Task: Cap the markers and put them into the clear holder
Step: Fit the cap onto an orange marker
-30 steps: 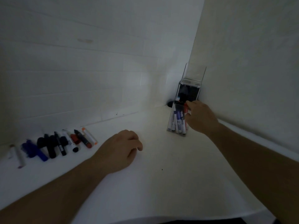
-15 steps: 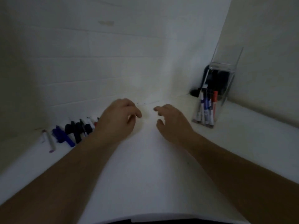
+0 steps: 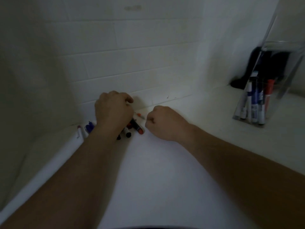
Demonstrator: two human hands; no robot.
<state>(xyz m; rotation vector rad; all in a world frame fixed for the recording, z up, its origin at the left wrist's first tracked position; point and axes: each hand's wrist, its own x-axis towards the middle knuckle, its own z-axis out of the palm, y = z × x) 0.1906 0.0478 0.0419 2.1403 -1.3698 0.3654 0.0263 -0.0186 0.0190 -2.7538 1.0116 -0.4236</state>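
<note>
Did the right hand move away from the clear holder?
Yes. The right hand has left the clear holder and gone left across the counter to the loose markers by the wall.

1 head-worn wide-angle camera looks forward and down from above the bench (image 3: 165, 179), close over both forearms, facing the tiled wall (image 3: 132, 55) and corner.

White tiled wall (image 3: 132, 63); blue, black, orange-capped loose markers (image 3: 132, 128).
</note>
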